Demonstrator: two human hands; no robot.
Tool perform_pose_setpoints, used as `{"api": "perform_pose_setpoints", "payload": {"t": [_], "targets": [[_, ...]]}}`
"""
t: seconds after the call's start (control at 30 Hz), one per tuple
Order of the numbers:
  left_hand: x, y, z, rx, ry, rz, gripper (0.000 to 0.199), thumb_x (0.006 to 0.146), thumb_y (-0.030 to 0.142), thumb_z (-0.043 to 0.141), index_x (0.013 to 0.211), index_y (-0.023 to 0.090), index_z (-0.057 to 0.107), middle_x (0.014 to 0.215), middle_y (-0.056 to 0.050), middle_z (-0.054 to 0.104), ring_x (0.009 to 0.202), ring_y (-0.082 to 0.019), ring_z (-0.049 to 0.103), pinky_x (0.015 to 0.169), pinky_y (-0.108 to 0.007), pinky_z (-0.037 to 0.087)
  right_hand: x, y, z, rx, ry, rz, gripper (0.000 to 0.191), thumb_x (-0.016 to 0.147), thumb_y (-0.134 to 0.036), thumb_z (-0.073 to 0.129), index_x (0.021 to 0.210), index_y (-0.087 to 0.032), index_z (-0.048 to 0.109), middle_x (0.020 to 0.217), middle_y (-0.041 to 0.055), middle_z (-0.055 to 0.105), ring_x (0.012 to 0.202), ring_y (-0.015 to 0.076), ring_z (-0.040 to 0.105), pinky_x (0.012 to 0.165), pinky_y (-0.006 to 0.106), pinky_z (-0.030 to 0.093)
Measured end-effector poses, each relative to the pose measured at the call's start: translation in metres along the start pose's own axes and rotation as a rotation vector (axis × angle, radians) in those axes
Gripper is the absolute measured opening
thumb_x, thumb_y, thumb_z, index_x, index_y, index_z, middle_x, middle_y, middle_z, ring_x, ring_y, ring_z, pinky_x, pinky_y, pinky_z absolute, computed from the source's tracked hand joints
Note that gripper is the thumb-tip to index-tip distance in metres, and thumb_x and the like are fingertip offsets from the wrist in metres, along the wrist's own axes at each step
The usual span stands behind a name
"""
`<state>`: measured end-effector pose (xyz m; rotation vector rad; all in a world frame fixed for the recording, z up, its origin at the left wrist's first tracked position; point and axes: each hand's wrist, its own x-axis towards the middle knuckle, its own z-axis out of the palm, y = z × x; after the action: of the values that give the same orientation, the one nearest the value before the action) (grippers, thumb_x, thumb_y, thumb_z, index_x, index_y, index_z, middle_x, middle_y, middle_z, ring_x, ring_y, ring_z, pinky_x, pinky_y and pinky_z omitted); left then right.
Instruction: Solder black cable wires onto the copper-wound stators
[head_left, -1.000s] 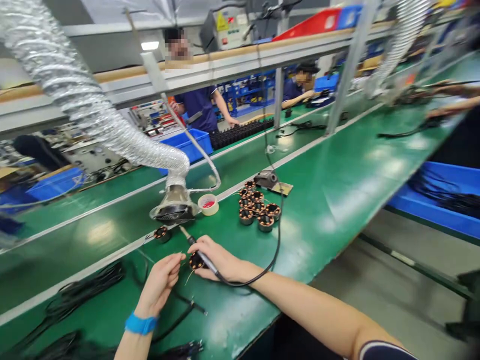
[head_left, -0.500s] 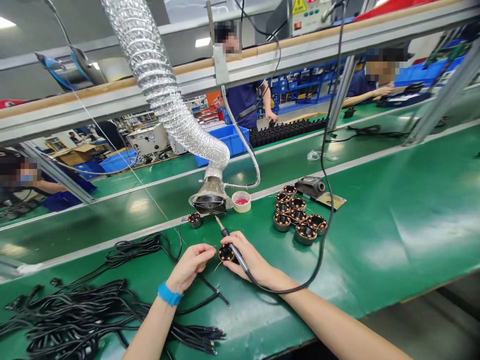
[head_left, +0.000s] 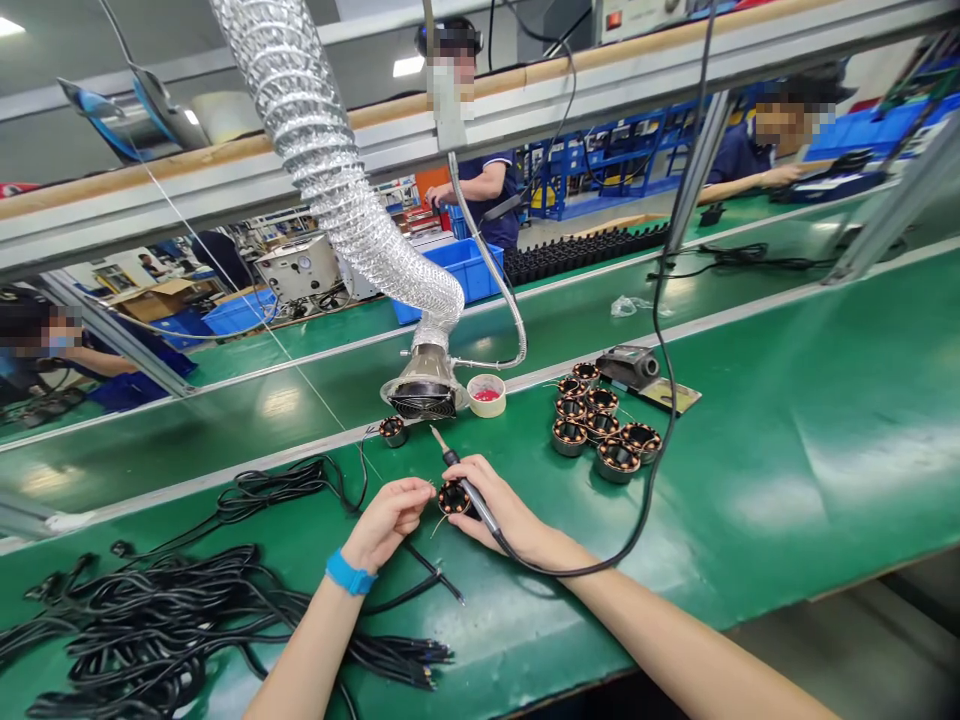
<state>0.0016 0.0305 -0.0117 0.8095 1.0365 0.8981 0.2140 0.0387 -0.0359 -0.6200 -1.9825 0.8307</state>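
My right hand is closed round a motor stator, a black ring with copper windings. The same hand also carries a soldering iron, its tip pointing up and away toward the fume hood. Beside the stator's left edge, my left hand, with a blue band on the wrist, pinches a thin wire end at the stator. Another thin wire sticks out from the stator's lower side. A single stator stands farther back, by the fume hood. More stators are grouped at the right.
Black cables lie heaped at the left, their stripped ends near my left forearm. A round tub with something red stands by the hood. The iron's cord hangs at the right, near a soldering iron stand. Co-workers sit or stand beyond.
The view has shifted slightly. Both hands keep nearly the same pose at the stator. In the background, the standing co-worker's arm has moved from the black parts to the left.
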Motion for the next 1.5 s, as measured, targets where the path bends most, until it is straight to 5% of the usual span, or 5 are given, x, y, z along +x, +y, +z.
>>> {"api": "perform_pose_setpoints", "payload": {"t": [0.6,0.83,1.03,1.23,1.5], "targets": [[0.002,0.002,-0.004,-0.120,-0.027,-0.118,0.029,0.066,0.027,0.078,0.066,0.013,0.052,0.055,0.011,0.030,0.041,0.001,0.013,0.038,-0.017,0.004,0.001,-0.006,-0.002,-0.010,-0.003,-0.016,0.056,0.082,-0.011,0.067,0.131,-0.026,0.045,0.120,0.0073,0.049,0.105,0.0190,0.054,0.094,0.035,0.048],[0.004,-0.004,0.005,-0.216,0.123,0.080,0.028,0.060,0.022,0.084,0.067,0.012,0.059,0.050,0.012,0.028,0.041,0.001,0.012,0.039,-0.018,0.007,0.002,-0.005,-0.001,0.005,-0.010,-0.014,0.055,0.083,-0.013,0.067,0.132,-0.027,0.045,0.119,0.0069,0.049,0.104,0.0190,0.054,0.093,0.036,0.048],[-0.003,0.000,0.004,-0.030,0.173,0.141,0.037,0.064,0.037,0.086,0.079,0.009,0.069,0.050,0.012,0.025,0.043,-0.001,0.013,0.042,-0.021,0.005,0.002,-0.004,0.000,0.013,0.000,0.005,0.055,0.082,-0.014,0.069,0.130,-0.027,0.045,0.120,0.0069,0.049,0.104,0.0191,0.055,0.095,0.037,0.048],[-0.011,0.010,-0.010,0.226,-0.006,0.054,0.042,0.060,0.039,0.089,0.087,0.010,0.073,0.056,0.006,0.044,0.045,-0.002,0.021,0.045,-0.023,0.008,0.001,-0.003,0.000,0.004,0.013,0.008,0.055,0.082,-0.014,0.069,0.130,-0.027,0.045,0.119,0.0069,0.048,0.103,0.0188,0.055,0.093,0.036,0.049],[0.000,-0.001,-0.004,0.153,0.052,0.100,0.041,0.063,0.043,0.087,0.080,0.010,0.071,0.060,0.005,0.045,0.045,-0.001,0.020,0.044,-0.024,0.006,0.001,-0.003,0.000,0.000,0.010,0.000,0.055,0.082,-0.013,0.068,0.130,-0.027,0.045,0.120,0.0073,0.048,0.105,0.0194,0.054,0.094,0.036,0.048]]}}
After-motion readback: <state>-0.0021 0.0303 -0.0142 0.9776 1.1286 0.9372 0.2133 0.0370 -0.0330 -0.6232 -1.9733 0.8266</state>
